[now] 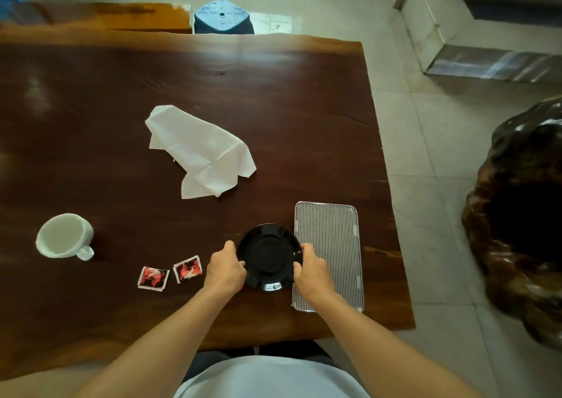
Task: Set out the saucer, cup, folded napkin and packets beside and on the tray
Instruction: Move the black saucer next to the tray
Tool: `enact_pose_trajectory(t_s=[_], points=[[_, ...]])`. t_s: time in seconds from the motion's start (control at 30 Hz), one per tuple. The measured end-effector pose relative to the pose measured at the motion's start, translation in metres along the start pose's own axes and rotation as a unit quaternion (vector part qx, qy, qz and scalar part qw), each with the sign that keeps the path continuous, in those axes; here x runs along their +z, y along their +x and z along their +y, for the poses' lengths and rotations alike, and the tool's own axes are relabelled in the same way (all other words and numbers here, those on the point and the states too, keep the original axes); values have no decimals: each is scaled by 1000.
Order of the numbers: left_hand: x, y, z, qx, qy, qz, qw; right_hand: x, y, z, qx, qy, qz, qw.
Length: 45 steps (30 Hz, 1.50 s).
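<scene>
A black saucer (269,256) lies on the dark wooden table just left of the striped tray (331,245). My left hand (226,268) grips the saucer's left rim and my right hand (311,271) grips its right rim, partly over the tray's left edge. Two red packets (153,277) (188,269) lie to the left of my left hand. A white cup (64,236) stands further left, its handle pointing toward me. A white napkin (199,151), unfolded and rumpled, lies beyond the saucer near the table's middle.
The table's right edge (386,184) runs close to the tray, with tiled floor beyond. A dark carved stump (523,215) stands on the floor at right. A blue stool (223,17) sits behind the table's far edge.
</scene>
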State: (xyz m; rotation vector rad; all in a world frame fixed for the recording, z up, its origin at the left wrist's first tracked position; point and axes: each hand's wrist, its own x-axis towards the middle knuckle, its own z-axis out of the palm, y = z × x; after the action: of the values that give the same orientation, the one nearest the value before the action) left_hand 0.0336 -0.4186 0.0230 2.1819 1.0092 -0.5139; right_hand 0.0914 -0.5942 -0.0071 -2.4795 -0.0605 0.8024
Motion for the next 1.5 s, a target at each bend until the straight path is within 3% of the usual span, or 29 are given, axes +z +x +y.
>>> enact_pose_trajectory(t_s=[0.3,0.5,0.93,1.27,1.5], points=[[9,11,-23,-18,-5,14,1000,27,11,1,30,54,-33,998],[20,25,-31,-25,-21,3,999,35,18,-7,96,86,-70,989],[33,56,-44,-21,-19,-10,1000,49,40,-21,176,80,-120,974],[38,67,-46,-10,-3,-4,1000,47,45,-27,185,67,-125,972],[28,60,-41,-27,18,-43,999,34,38,-31,157,35,-126,979]])
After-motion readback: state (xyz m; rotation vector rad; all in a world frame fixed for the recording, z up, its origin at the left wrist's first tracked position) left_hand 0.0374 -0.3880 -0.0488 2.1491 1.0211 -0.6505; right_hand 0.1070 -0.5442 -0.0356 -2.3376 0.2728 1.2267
